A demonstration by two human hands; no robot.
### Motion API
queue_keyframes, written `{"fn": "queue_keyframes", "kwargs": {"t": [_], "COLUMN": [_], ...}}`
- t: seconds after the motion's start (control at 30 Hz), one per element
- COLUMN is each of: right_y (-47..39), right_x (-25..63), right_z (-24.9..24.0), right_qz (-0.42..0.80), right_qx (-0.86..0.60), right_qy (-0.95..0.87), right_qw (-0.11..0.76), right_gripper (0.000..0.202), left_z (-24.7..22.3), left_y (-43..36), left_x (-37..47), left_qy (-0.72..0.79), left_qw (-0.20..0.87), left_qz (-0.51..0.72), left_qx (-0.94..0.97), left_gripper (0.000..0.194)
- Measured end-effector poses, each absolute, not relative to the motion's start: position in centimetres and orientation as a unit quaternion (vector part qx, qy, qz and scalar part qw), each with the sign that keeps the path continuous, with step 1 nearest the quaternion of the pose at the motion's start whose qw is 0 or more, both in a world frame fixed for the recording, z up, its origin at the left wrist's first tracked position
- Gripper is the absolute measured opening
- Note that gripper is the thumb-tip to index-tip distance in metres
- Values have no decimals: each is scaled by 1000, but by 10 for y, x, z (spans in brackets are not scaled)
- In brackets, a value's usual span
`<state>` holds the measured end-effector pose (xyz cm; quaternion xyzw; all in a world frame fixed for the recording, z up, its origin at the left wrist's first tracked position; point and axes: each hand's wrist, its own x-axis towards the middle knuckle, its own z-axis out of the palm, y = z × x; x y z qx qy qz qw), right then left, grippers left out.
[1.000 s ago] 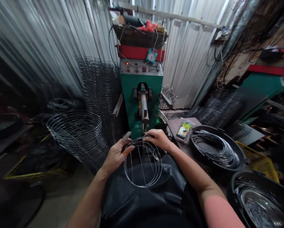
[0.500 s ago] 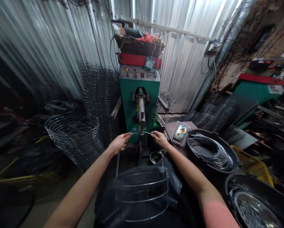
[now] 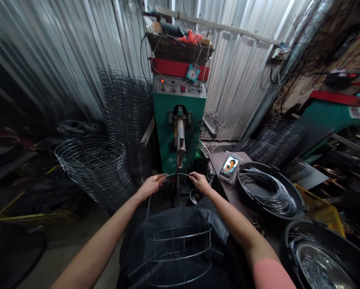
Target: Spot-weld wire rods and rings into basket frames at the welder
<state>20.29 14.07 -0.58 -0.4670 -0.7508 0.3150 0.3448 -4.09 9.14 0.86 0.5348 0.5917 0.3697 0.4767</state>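
On my head view, the left hand (image 3: 151,186) and right hand (image 3: 200,182) each pinch the curved rim of a wire frame (image 3: 184,243). I see that rim near the green machine (image 3: 164,124), its lower rings over black cloth (image 3: 180,216).

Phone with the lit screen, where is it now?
In the head view, the phone lies right of centre on the tabletop, just left of the black tray of coiled wire.

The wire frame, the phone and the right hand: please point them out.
Wire frame (image 3: 183,257), head view: the middle ring.
Phone (image 3: 230,165), head view: lit screen.
Right hand (image 3: 200,182), head view: its back.
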Motion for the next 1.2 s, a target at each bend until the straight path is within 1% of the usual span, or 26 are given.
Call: {"fn": "queue_keyframes", "kwargs": {"t": [0.1,0.27,0.33,0.5,0.6,0.67,0.83,0.93,1.2], "right_y": [140,139,137,129,128,132,153,167,184], "right_x": [205,208,208,205,203,202,205,206,204], "right_z": [-7,-8,-5,7,9,8,3,5,9], "right_qz": [288,228,194,109,87,94,146,176,202], "right_qx": [-473,-461,-458,-487,-488,-484,-467,-456,-458], "right_qy": [-763,-808,-830,-858,-864,-865,-856,-852,-845], "right_qw": [332,285,252,124,91,98,165,190,186], "right_gripper": [26,28,33,43,43,42,39,36,30], "left_z": [6,10,11,10,8,9,14,17,16], "left_y": [95,101,104,110,112,113,126,137,151], "left_x": [-38,-32,-31,-31,-32,-32,-31,-31,-34], "left_qy": [600,583,571,530,520,522,535,543,570], "left_qw": [427,372,356,318,295,280,262,260,256], "left_qz": [369,351,341,306,288,278,255,244,229], "left_qx": [567,631,657,724,748,756,762,760,746], "left_gripper": [51,48,48,44,44,43,43,42,43]}}
